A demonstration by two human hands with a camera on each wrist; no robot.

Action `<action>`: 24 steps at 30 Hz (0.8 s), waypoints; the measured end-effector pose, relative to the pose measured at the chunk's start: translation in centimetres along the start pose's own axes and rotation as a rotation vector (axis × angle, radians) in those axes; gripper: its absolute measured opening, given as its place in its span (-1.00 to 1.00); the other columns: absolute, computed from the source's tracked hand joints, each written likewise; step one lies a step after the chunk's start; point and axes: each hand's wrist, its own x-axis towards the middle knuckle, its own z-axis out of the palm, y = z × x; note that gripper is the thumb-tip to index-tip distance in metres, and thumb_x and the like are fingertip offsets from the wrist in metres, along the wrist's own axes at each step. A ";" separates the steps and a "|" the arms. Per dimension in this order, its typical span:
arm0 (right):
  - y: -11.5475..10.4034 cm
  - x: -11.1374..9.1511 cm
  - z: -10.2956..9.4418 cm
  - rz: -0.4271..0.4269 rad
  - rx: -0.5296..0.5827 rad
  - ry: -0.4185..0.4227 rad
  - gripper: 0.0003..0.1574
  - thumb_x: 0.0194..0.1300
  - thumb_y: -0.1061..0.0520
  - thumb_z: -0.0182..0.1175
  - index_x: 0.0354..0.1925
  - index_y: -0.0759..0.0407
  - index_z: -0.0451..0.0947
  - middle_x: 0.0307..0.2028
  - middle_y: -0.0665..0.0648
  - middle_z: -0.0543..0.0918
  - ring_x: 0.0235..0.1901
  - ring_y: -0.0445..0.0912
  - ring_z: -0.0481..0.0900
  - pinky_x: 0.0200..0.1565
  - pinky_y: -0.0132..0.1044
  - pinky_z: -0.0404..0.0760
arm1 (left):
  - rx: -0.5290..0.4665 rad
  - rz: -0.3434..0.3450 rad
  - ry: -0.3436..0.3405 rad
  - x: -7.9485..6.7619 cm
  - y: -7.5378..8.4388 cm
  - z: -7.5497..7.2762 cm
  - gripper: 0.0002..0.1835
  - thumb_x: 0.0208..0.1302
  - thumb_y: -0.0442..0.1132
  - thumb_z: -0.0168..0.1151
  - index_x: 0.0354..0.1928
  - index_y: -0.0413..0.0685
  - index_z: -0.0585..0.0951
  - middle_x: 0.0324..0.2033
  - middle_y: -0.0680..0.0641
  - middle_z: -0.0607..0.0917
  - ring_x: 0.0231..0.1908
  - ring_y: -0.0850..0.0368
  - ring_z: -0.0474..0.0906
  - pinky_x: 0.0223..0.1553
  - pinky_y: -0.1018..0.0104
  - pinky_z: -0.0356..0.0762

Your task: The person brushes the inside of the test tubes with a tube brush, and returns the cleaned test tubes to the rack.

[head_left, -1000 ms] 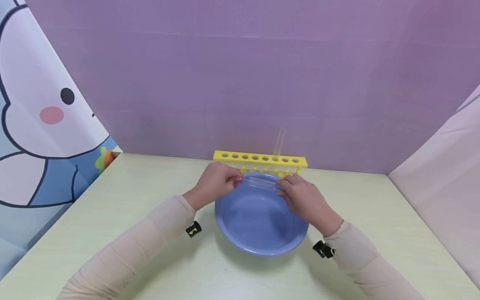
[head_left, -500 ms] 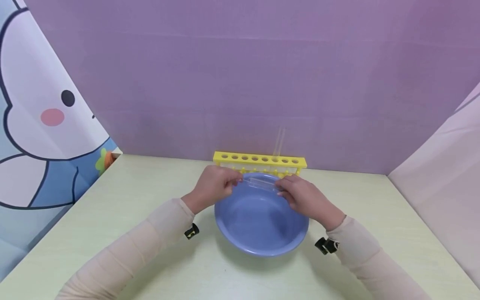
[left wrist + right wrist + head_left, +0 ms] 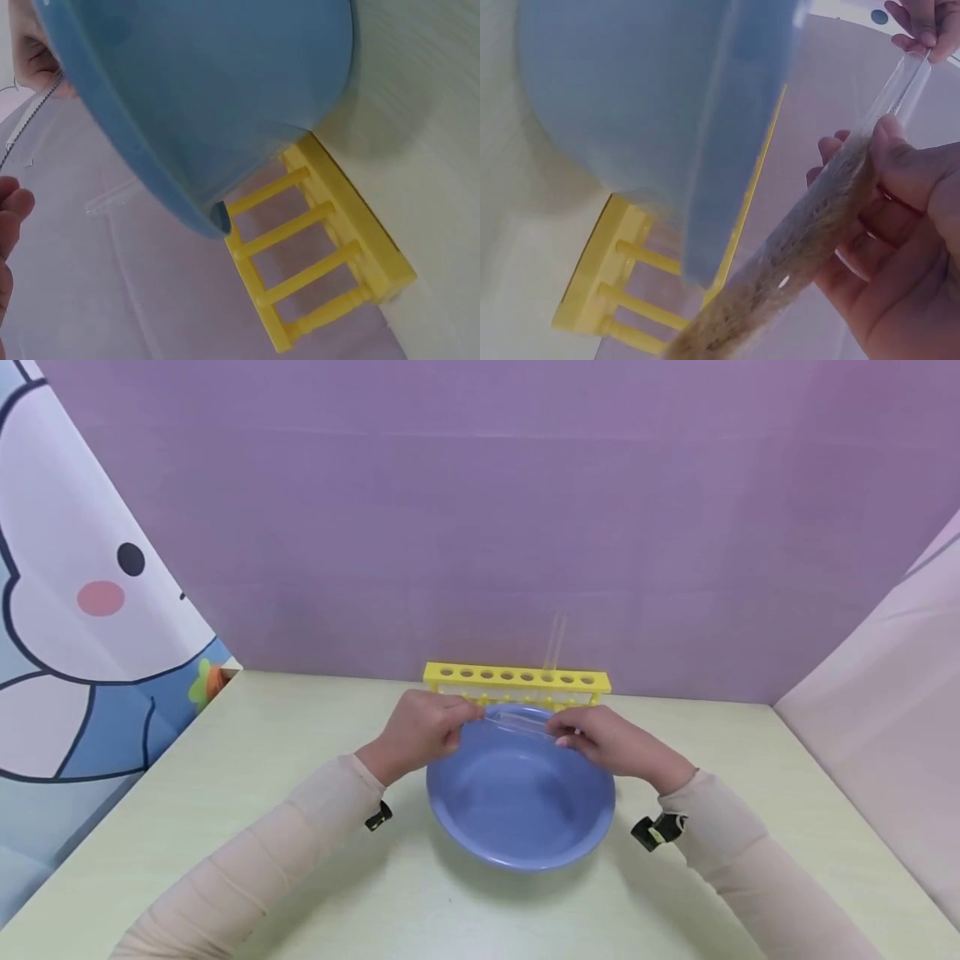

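Observation:
Over the far part of a blue basin point(image 3: 517, 793), both hands hold a clear test tube point(image 3: 521, 724) and its brush, the tube lying nearly sideways in the head view. My right hand point(image 3: 611, 742) grips the tube, fingers and thumb around it. Inside it sit the tan bristles of a test tube brush point(image 3: 780, 259), as the right wrist view shows. My left hand point(image 3: 420, 733) pinches the brush's twisted wire handle point(image 3: 34, 112) beyond the tube's open end. In the left wrist view, only the left fingertips point(image 3: 9, 225) show at the edge.
Behind the basin stands a yellow test tube rack point(image 3: 517, 677) with a row of holes. Another clear test tube point(image 3: 555, 643) rises upright from it. A purple cloth point(image 3: 480, 527) hangs behind the pale table point(image 3: 315, 710), and a cartoon-printed cloth point(image 3: 82, 560) is at left.
Both hands keep their hold over the basin. The left hand has shifted slightly left; the right wrist has turned and moved slightly up and to the right.

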 end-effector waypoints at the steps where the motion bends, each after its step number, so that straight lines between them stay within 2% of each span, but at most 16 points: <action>1: 0.0 0.0 -0.1 -0.005 0.002 -0.009 -0.78 0.25 0.33 0.16 -0.11 0.29 0.57 -0.25 0.05 0.65 -0.21 -0.11 0.60 -0.16 -0.26 0.60 | 0.000 0.018 0.008 0.0 -0.1 -0.1 -0.66 -0.21 -0.59 0.16 -0.37 -0.10 0.71 -0.45 0.02 0.75 -0.67 0.24 0.55 -0.71 0.51 0.23; 4: 0.1 0.0 -0.5 -0.017 0.010 -0.041 -0.79 0.27 0.32 0.13 -0.10 0.25 0.57 -0.24 0.03 0.64 -0.23 -0.15 0.59 -0.19 -0.28 0.58 | -0.006 0.048 0.010 0.0 -0.3 -0.2 -0.65 -0.22 -0.59 0.14 -0.37 -0.10 0.70 -0.45 0.02 0.75 -0.72 0.25 0.48 -0.72 0.51 0.17; 9: 0.2 -0.2 -1.0 -0.018 0.038 -0.080 -0.76 0.31 0.29 0.10 -0.07 0.22 0.57 -0.19 0.03 0.64 -0.23 -0.14 0.58 -0.21 -0.29 0.57 | 0.018 0.085 0.011 -0.3 -0.3 -0.4 -0.67 -0.21 -0.58 0.22 -0.35 -0.10 0.70 -0.44 0.01 0.75 -0.71 0.23 0.48 -0.71 0.51 0.21; 15: 0.6 -0.4 -1.1 -0.001 0.088 -0.127 -0.75 0.34 0.27 0.07 -0.05 0.25 0.56 -0.22 0.01 0.62 -0.24 -0.16 0.56 -0.19 -0.29 0.57 | 0.065 0.148 0.056 -0.6 -0.4 -0.1 -0.64 -0.27 -0.57 0.25 -0.34 -0.10 0.71 -0.48 0.02 0.75 -0.70 0.24 0.50 -0.71 0.49 0.26; 24: 0.9 -0.1 -1.5 -0.033 0.036 -0.099 -0.76 0.32 0.26 0.09 -0.07 0.27 0.56 -0.25 0.03 0.63 -0.27 -0.20 0.54 -0.21 -0.30 0.57 | -0.005 0.040 0.023 -0.4 -0.7 -0.1 -0.66 -0.21 -0.57 0.15 -0.38 -0.10 0.71 -0.43 0.01 0.76 -0.68 0.23 0.54 -0.70 0.52 0.21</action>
